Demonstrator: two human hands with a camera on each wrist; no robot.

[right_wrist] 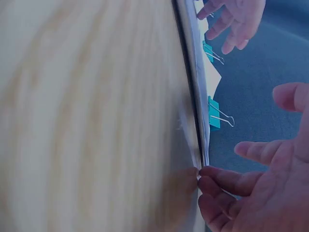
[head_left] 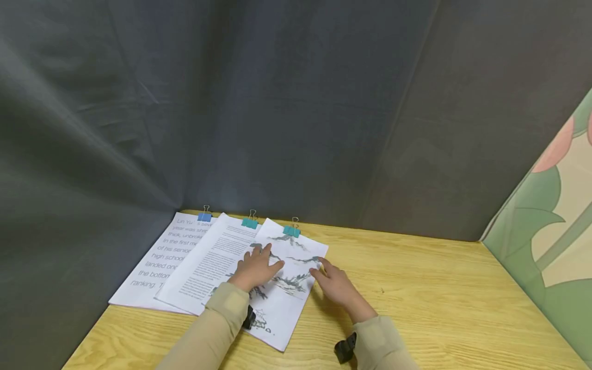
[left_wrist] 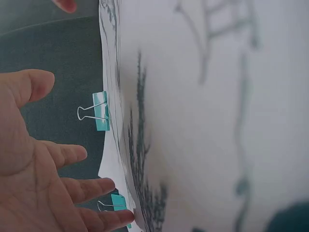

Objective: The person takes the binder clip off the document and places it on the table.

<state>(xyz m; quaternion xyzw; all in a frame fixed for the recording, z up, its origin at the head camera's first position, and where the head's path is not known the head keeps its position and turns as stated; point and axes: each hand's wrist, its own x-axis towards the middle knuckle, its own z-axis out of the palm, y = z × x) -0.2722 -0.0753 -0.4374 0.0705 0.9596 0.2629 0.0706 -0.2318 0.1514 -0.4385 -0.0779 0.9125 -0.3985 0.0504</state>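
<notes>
A clipped stack of paper [head_left: 284,313] with an ink landscape on top lies on the wooden table, a teal binder clip [head_left: 291,231] at its far edge. My left hand [head_left: 256,267] is spread over its left part; in the left wrist view the little fingertip [left_wrist: 126,216] reaches the sheet's surface or just above it. At the stack's right edge is my right hand [head_left: 335,282]. Its lower fingertips [right_wrist: 210,173] touch that edge in the right wrist view, while the thumb [right_wrist: 287,96] stands apart. Neither hand grips anything.
Left of it, partly overlapped, lies a text stack [head_left: 208,267] with another teal clip [head_left: 250,223]. Farther left is a large-print stack [head_left: 152,272] with a blue clip [head_left: 205,217]. Dark cloth [head_left: 296,113] hangs behind; bare table [head_left: 416,293] extends right toward a floral panel [head_left: 564,257].
</notes>
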